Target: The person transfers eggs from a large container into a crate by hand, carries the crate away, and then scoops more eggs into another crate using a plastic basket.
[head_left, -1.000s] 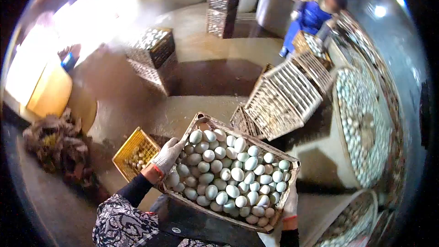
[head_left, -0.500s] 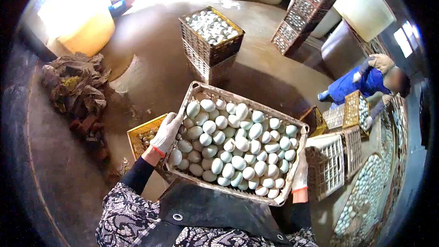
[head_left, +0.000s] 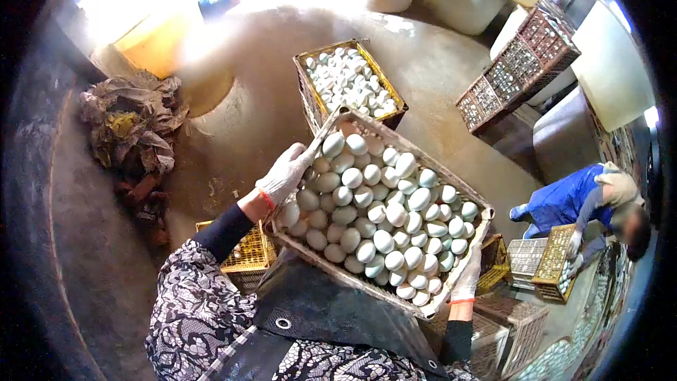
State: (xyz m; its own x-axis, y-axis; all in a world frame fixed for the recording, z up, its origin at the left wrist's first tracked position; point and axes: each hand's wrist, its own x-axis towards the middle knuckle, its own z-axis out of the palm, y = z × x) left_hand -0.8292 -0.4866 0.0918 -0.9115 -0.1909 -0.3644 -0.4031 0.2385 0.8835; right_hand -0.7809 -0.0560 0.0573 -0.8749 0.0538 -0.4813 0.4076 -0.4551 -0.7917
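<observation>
I have the egg crate [head_left: 352, 279] held up in front of the dark apron [head_left: 317, 310], its far left corner pointing up and its long sides slanting down to the right; I cannot tell whether it touches the apron. It is heaped with white and pale blue-green eggs [head_left: 384, 241]. My left hand [head_left: 285, 173], in a white knit glove with a red cuff, holds the crate's left short side, thumb near the rim. My right hand [head_left: 467, 275], gloved alike, holds the opposite side near its lower corner, though most of its fingers are hidden from me. Below the left forearm is a yellow basket [head_left: 265, 262], partly covered by the sleeve [head_left: 197, 303]. Just beyond the egg crate stands a yellow-rimmed crate [head_left: 384, 79], full of whiter eggs. Under the right wrist I see pale slatted crates [head_left: 525, 328], partly blocked by the arm. Farther right, a co-worker in blue [head_left: 564, 197] bends with both hands at a tilted tan crate [head_left: 553, 254]. Behind are a tall stack of crates [head_left: 518, 70] and large pale tubs [head_left: 458, 0]. Well off to the left, a crumpled brown heap [head_left: 134, 120] lies on the floor [head_left: 233, 148].
</observation>
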